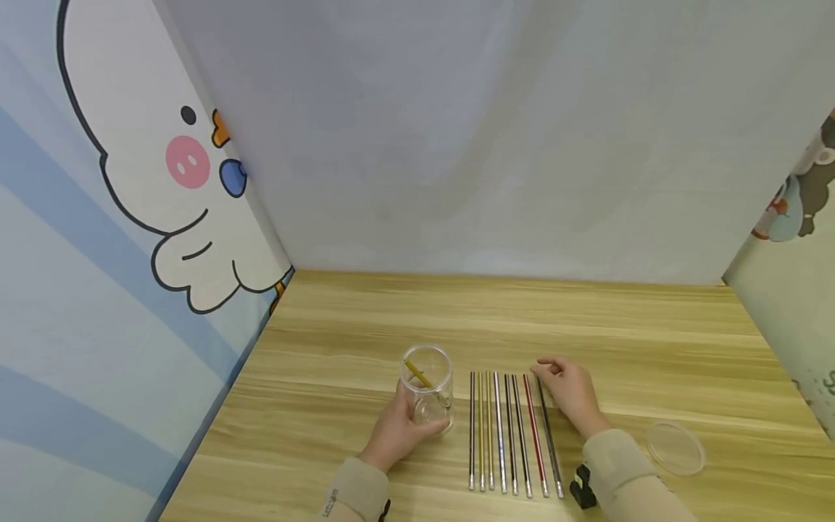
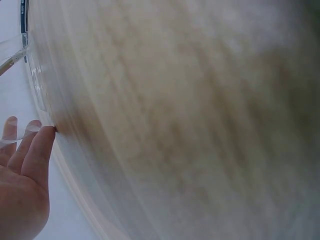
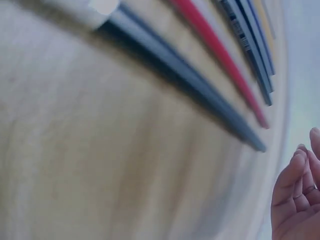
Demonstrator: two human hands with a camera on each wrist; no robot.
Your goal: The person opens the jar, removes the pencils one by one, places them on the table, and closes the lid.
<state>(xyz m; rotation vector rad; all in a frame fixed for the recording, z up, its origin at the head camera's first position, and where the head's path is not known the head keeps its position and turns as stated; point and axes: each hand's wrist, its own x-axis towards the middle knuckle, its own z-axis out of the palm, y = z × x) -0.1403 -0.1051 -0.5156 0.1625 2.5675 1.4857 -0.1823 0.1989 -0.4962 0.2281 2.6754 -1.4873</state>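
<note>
My left hand (image 1: 398, 433) grips a clear round jar (image 1: 445, 391), thumb on the near side and fingers around the far side. Inside the jar a yellow pencil (image 1: 417, 373) leans at a slant. To its right several pencils lie side by side, eraser ends toward me. A dark pencil (image 1: 549, 435) ends the row on the right, beside a red pencil (image 1: 534, 428). My right hand (image 1: 572, 391) hovers by the far tip of that dark pencil, fingers loosely bent. In the right wrist view, a gap shows between this hand (image 3: 300, 195) and the dark pencil (image 3: 185, 80).
A clear round lid (image 1: 676, 448) lies on the wooden table (image 1: 522, 312), right of my right sleeve. Beside that sleeve is a small black device (image 1: 583, 487). A pale wall (image 1: 489, 145) rises behind the table, and a wall with a cartoon print (image 1: 130, 109) stands at left.
</note>
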